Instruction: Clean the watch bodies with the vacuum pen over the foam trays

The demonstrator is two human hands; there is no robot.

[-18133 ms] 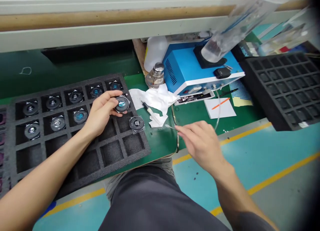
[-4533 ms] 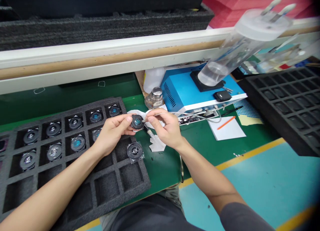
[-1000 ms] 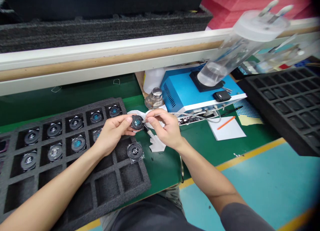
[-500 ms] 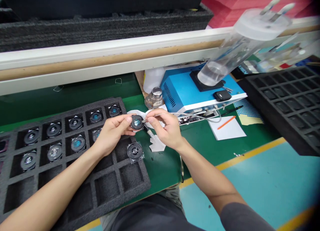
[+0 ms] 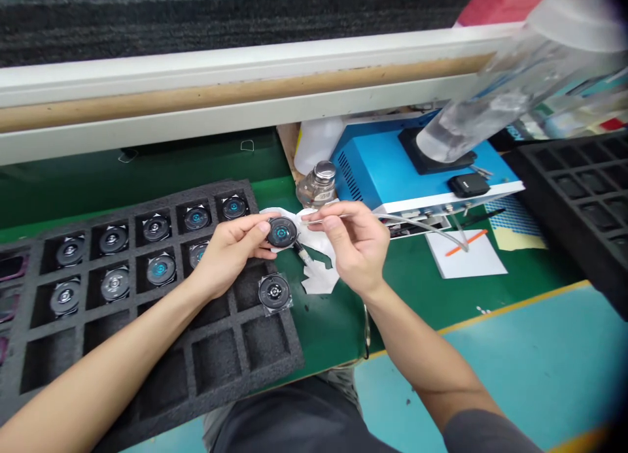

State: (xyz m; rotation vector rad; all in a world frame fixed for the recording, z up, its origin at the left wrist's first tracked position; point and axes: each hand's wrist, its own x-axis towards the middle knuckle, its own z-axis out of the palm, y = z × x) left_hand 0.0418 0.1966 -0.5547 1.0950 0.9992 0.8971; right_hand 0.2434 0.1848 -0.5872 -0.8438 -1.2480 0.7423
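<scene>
My left hand (image 5: 233, 251) pinches a round black disc part (image 5: 281, 233) with a blue-lit centre by its left edge, above the tray's right side. Close by on the right, my right hand (image 5: 356, 247) is closed on a thin pale tube (image 5: 338, 218); its tip points toward the disc and sits a little apart from it. White wipes (image 5: 320, 278) lie on the green bench beneath, with a dark pen-like tool (image 5: 304, 253) on them. Another black disc part (image 5: 274, 291) rests on clear film over the foam tray (image 5: 289, 348).
The foam tray holds several similar discs (image 5: 157, 227) in its pockets. Behind my hands stand a glass bottle with a metal cap (image 5: 318, 184) and a white bottle (image 5: 318, 142). A blue machine (image 5: 373, 172) carries a clear cylinder (image 5: 456, 129). An orange stick lies on white paper (image 5: 466, 263).
My right hand has drawn back to the right with the tube, widening the space to the disc. The left hand keeps its grip. The whole view has shifted slightly.
</scene>
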